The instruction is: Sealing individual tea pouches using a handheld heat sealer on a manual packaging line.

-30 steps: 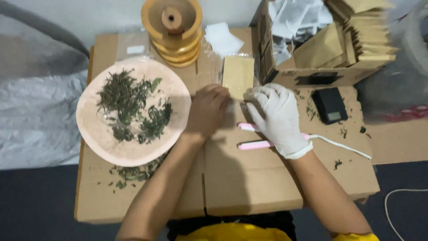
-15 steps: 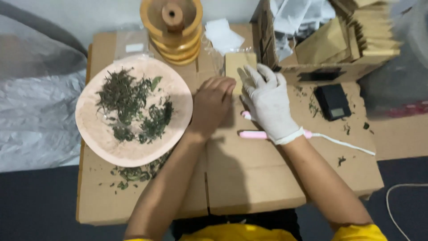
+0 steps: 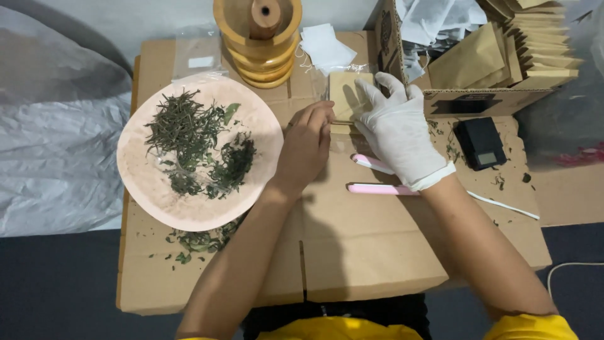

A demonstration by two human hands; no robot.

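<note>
1. Two hands on small tan pouch (image 3: 344, 94), lying flat at far-centre of cardboard top (image 3: 352, 252), just before open box: bare left hand (image 3: 306, 146) w/ fingers curled, tips pressing near edge; gloved right hand (image 3: 397, 129) spread flat over right side.
2. Best kept flat, edges square, pressure even.
3. Pink sealer (image 3: 377, 179) just beneath right wrist.
4. Pink plate (image 3: 151, 189): dried green leaves, piled centre.
5. Wooden bowls (image 3: 257, 44), stacked; contents can't tell.
6. Cardboard box (image 3: 478, 101): more tan pouches, white bags.

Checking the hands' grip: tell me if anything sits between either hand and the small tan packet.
Nothing visible does. The bare left hand and the gloved right hand both rest directly on the tan packet; the pink tool lies nearer the body, off the packet.
</note>
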